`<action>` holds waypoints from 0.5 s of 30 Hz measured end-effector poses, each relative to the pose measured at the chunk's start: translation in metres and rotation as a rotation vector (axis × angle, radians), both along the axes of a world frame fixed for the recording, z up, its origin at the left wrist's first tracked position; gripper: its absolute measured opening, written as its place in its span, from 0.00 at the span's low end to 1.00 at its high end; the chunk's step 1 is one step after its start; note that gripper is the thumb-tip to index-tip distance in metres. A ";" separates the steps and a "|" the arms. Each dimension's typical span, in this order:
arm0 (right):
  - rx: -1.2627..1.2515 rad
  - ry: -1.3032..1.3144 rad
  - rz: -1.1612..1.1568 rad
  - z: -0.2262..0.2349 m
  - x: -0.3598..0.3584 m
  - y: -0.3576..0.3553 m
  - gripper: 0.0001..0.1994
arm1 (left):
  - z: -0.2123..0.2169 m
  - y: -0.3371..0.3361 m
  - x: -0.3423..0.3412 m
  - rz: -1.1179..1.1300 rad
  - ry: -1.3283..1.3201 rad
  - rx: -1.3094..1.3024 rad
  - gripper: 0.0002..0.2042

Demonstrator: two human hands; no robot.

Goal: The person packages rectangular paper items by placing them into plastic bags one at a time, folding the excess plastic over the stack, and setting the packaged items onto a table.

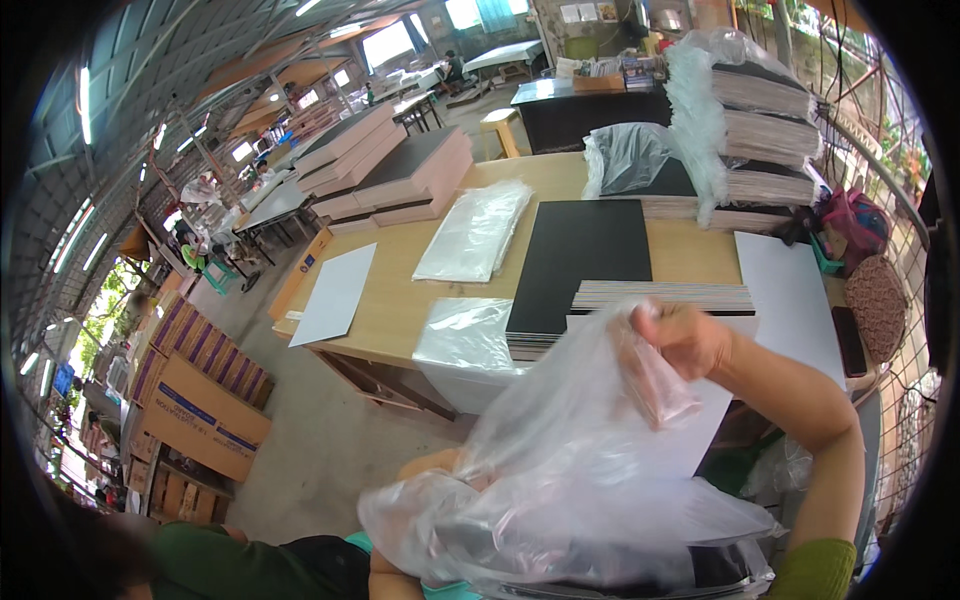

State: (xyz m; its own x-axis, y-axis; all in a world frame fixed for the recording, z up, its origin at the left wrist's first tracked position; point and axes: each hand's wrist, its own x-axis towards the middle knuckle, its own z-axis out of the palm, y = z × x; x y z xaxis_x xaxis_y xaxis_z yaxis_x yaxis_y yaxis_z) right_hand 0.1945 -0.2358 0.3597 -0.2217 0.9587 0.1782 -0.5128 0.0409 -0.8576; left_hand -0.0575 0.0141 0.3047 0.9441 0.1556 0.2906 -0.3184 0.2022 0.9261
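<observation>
The right hand (685,340) is raised in front of the person, its fingers pressed together and pinching the upper edge of a clear plastic bag (560,470); held from the top like this, the film hangs down and billows open toward the body. The left hand (435,468) is mostly hidden behind the film at the bag's lower part; only a patch of it shows through, and whether its fingers are spread or closed cannot be told. It appears to be in contact with the bag from behind or inside, which would keep the mouth apart. The bag sits between the two hands, in the air just in front of the wooden table (400,290), not resting on it. The film is thin, transparent, heavily creased and glossy, with bright glare along the folds; its lower portion bunches into a loose mass near the bottom of the view. On the table just beyond the right hand lies a stack of black boards (590,260), near enough for picking up. Further flat plastic bags (475,232) lie left of the stack, another one (465,335) at the near edge. A white sheet (335,295) overhangs the left edge. Wrapped bundles (760,120) are piled at the far right corner, and cardboard boxes (205,400) stand on the floor to the left.
</observation>
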 end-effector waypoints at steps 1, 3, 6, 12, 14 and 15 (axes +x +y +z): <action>-0.125 0.006 -0.001 -0.010 0.003 -0.015 0.23 | 0.003 -0.007 0.010 -0.198 -0.127 -0.256 0.20; -0.112 -0.332 0.032 -0.054 -0.002 -0.040 0.30 | 0.014 -0.019 0.031 -0.582 -0.388 -0.754 0.21; 0.118 -0.439 -0.145 -0.079 -0.006 -0.103 0.31 | 0.003 -0.030 0.070 -0.861 -0.311 -0.630 0.19; 0.350 0.336 -0.384 -0.107 -0.017 -0.142 0.34 | -0.011 -0.083 0.085 -0.972 -0.225 -0.508 0.15; 0.375 0.401 -0.256 -0.140 -0.021 -0.144 0.36 | 0.003 -0.088 0.105 -1.097 -0.326 -0.857 0.14; 0.377 0.422 -0.177 -0.158 -0.023 -0.144 0.37 | 0.007 -0.089 0.117 -1.172 -0.355 -0.980 0.14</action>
